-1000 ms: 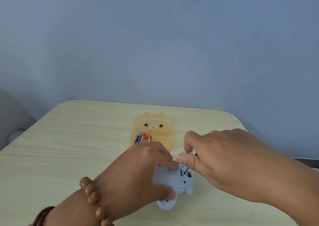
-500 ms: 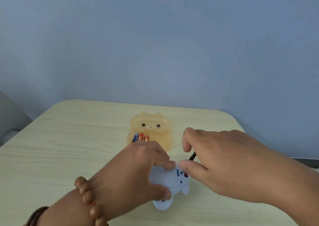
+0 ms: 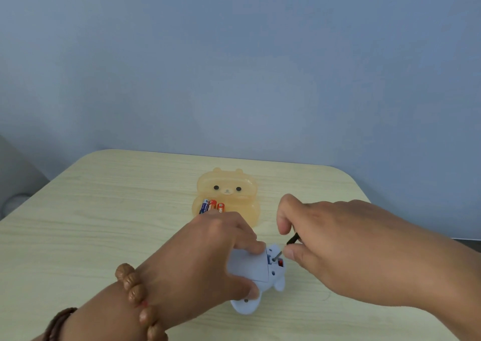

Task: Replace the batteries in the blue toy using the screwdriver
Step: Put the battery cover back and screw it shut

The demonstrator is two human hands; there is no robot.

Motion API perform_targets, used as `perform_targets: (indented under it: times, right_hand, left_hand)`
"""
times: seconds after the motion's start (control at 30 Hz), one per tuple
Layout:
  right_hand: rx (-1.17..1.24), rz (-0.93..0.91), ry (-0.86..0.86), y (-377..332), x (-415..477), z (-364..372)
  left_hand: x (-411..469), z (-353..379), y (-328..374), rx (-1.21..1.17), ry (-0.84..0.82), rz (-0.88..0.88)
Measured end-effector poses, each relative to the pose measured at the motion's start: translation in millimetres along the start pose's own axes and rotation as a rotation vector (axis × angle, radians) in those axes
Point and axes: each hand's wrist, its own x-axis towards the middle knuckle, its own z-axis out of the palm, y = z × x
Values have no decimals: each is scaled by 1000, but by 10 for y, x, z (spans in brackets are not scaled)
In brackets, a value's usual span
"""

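Pale blue plastic toy [image 3: 256, 270]: on light wooden table [image 3: 104, 223], gripped by left hand [image 3: 208, 257]. Thin black-handled screwdriver [image 3: 291, 241]: pinched by right hand [image 3: 338, 247], tip at toy's underside.

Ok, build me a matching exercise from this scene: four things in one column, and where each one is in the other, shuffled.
Things:
1. blue toy
2. screwdriver
3. batteries
4. bead bracelet

Places:
A. in the orange bear tray
B. around the left wrist
C. pinched by the right hand, tip at the toy
D. gripped by the left hand

Pairs: 1-D, 2-C, 3-A, 4-B
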Motion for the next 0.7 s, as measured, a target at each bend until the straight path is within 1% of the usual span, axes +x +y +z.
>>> perform_targets:
  times: [0.1,0.3,0.33,0.4,0.47,0.57,0.63,0.7]
  right_hand:
    - [-29,-20,17,-26,17,-9]
    - [-175,22,78,-56,158,42]
    - [-161,23,70,-42,151,46]
    - [-51,35,16,-18,89,24]
    - [16,11,-10,-13,34,-3]
    - [-56,-25,43,-34,74,9]
    - [-149,-8,91,-39,137,29]
    - [-190,6,104,-34,166,55]
  left_hand:
    - [1,6,-8,-1,8,-3]
    - [3,15,4,7,6,-2]
    - [8,12,7,8,7,0]
    - [13,6,10,11,5,7]
    - [11,4,5,11,6,6]
    - [11,10,-1,14,6,4]
    - [8,9,8,14,4,3]
    - [3,6,18,9,1,0]
